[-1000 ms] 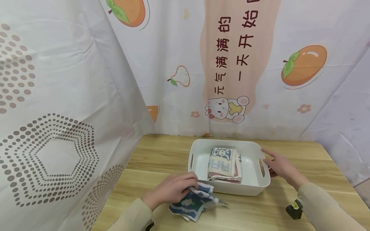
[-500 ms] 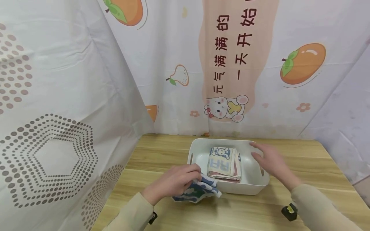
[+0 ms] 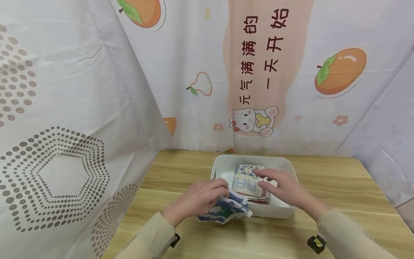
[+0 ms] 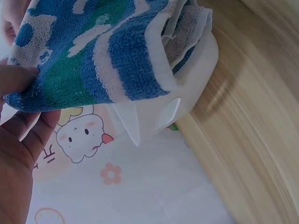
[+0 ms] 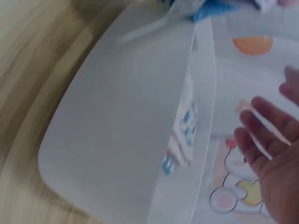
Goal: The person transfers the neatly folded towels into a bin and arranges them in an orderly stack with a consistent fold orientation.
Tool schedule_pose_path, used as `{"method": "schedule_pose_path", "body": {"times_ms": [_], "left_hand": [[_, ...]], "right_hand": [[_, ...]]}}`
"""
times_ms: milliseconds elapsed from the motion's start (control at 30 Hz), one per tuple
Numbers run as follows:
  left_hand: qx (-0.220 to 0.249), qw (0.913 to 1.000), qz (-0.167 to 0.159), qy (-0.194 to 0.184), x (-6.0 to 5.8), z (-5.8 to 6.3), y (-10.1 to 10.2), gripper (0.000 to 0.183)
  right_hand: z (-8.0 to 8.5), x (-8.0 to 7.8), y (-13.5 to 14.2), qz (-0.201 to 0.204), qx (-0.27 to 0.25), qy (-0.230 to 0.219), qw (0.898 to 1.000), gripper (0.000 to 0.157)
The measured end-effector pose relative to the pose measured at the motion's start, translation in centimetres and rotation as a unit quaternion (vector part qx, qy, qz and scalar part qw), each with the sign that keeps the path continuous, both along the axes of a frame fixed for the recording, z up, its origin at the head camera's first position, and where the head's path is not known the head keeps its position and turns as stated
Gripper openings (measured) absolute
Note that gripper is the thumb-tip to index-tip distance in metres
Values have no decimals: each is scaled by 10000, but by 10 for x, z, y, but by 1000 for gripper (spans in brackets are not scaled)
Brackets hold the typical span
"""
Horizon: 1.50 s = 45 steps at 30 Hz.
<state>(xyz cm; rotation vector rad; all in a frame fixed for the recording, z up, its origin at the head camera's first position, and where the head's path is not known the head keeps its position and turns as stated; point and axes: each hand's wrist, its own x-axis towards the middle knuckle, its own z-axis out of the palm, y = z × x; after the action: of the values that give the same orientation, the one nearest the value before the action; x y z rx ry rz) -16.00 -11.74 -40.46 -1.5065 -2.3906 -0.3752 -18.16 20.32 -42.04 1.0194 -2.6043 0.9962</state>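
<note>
My left hand (image 3: 207, 197) pinches a folded blue, green and white towel (image 3: 224, 210) by its edge, thumb on one side and fingers on the other. The towel (image 4: 88, 56) hangs at the near left side of a white plastic basket (image 3: 275, 211), overlapping its front rim. Inside the basket lies a folded cream and blue towel with a bear print (image 3: 247, 183), reddish layers showing beneath. My right hand (image 3: 281, 185) is over the basket's right half, fingers spread and holding nothing, its fingertips overlapping the bear towel in the head view. The right wrist view shows those fingers (image 5: 264, 130) extended.
The basket stands on a wood-grain table (image 3: 181, 169). Behind it hangs a white printed curtain (image 3: 194, 118), close to the table's far edge, and another patterned curtain (image 3: 129, 118) borders the left side.
My right hand has left the basket's right handle and moved left over the basket. My left hand has raised the blue towel and carried it slightly right, toward the basket's front rim.
</note>
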Motion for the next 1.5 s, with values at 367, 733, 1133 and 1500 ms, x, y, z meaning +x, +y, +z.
{"method": "schedule_pose_path", "body": {"times_ms": [367, 733, 1133, 1500], "left_hand": [[278, 9996, -8, -76, -1, 5, 3, 27], [802, 9965, -134, -205, -1, 5, 7, 22], [1406, 9881, -587, -210, 1, 7, 12, 24], [2038, 9743, -422, -858, 3, -2, 12, 30]], "right_hand": [[4, 20, -35, 1324, -73, 766, 9882, 52], [-5, 20, -41, 1117, -119, 1495, 9824, 29], [-1, 19, -38, 1366, -128, -130, 9905, 21], [-2, 18, -37, 897, -556, 243, 9941, 14]]}}
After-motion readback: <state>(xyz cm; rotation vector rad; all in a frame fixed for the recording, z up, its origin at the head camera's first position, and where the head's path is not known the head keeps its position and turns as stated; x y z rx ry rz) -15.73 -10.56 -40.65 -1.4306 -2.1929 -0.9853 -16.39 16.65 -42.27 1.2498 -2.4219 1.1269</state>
